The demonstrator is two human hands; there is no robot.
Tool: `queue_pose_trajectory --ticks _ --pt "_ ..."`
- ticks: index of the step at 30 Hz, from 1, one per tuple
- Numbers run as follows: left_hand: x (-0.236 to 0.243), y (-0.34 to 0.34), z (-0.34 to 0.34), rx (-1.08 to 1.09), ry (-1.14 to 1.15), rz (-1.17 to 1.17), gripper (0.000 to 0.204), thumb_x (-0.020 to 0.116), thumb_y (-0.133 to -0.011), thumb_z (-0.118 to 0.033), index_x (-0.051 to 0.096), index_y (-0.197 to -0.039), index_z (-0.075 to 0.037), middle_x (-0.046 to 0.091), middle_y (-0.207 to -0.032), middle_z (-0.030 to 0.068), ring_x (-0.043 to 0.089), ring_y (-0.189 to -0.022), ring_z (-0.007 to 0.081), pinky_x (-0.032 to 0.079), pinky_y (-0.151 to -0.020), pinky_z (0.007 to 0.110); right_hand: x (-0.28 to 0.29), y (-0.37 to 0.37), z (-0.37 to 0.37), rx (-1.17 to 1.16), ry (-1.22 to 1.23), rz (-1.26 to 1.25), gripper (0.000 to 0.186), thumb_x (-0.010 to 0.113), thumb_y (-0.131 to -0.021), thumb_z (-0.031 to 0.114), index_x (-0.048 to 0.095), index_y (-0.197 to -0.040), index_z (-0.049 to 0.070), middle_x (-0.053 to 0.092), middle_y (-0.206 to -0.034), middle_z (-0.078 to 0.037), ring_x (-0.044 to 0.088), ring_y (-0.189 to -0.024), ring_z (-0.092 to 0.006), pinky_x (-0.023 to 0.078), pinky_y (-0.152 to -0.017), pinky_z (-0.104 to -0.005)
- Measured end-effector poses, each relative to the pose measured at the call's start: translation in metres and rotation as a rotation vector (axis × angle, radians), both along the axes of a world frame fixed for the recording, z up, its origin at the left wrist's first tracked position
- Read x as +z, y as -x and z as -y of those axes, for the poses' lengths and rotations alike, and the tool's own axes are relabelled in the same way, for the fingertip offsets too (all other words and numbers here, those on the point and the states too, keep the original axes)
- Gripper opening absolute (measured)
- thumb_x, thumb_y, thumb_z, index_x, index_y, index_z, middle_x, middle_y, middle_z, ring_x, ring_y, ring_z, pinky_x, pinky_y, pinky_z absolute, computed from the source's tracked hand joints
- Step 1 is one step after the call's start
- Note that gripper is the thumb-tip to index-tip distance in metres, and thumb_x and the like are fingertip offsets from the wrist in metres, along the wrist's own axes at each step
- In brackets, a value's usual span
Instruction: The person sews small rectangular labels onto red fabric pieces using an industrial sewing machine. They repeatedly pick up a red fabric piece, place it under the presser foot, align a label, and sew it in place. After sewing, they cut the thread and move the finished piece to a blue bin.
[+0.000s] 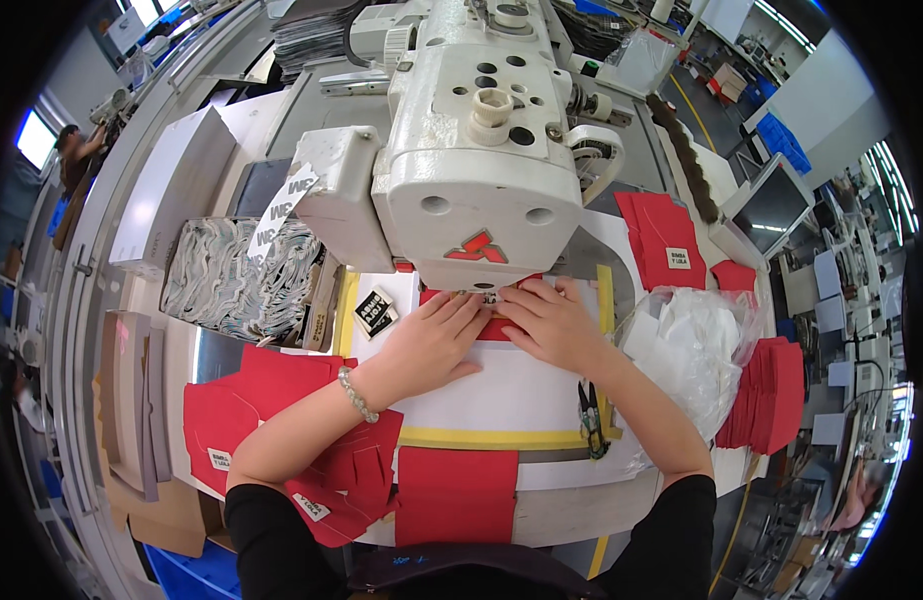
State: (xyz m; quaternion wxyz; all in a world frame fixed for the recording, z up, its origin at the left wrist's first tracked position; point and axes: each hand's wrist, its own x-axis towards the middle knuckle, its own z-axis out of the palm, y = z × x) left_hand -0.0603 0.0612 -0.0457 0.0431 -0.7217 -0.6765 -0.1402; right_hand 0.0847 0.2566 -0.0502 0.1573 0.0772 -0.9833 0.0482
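Beneath the head of a white sewing machine (461, 190), my left hand (431, 345) lies with fingers stretched over a red fabric piece (496, 332) and the edge of a small pale printed label (487, 298). My right hand (551, 325) rests on the same piece from the other side, fingers extended and slightly bent, tips at the label. The fingertips partly hide both. A small pile of black-and-white labels (374, 315) sits left of my left hand on the white work plate (491, 395), edged with yellow tape. Black-handled snips (591, 420) lie beside my right forearm.
Red fabric pieces (451, 490) lie near me and in stacks (761, 390) at right, beside a plastic bag (686, 350) of white pieces. At left are a box of bundled strips (236, 275) and long cartons (166, 185). A screen (766, 205) stands upper right; a co-worker (76, 170) is far left.
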Motion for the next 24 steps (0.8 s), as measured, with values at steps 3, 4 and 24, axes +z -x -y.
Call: queue_pose_trajectory --ticks 3,4,24 --pt "0.001 0.012 0.011 0.051 0.015 -0.002 0.066 0.068 -0.082 -0.044 0.054 -0.127 0.003 0.056 -0.128 0.0173 0.051 -0.120 0.0308 0.035 -0.109 0.042 -0.001 0.005 0.001 0.041 0.042 -0.008 0.036 0.066 -0.086 0.029 0.064 -0.119 0.013 0.062 -0.121 0.000 0.053 -0.113 -0.0169 0.032 -0.094 -0.0406" --pt "0.001 0.016 0.013 0.077 0.019 0.014 0.067 0.067 -0.082 -0.045 0.055 -0.126 0.004 0.056 -0.127 0.0171 0.051 -0.119 0.0305 0.034 -0.110 0.042 -0.002 0.007 0.001 0.060 0.063 -0.012 0.037 0.066 -0.087 0.029 0.063 -0.120 0.014 0.062 -0.120 0.000 0.052 -0.113 -0.0171 0.032 -0.095 -0.0405" --pt "-0.001 0.026 0.010 0.183 0.042 -0.008 0.071 0.059 -0.088 -0.053 0.056 -0.123 0.008 0.056 -0.124 0.0172 0.046 -0.121 0.0326 0.031 -0.109 0.044 -0.002 0.021 0.022 -0.015 0.114 0.036 0.030 0.065 -0.087 0.027 0.064 -0.115 0.017 0.057 -0.118 -0.002 0.048 -0.115 -0.0204 0.032 -0.088 -0.0432"
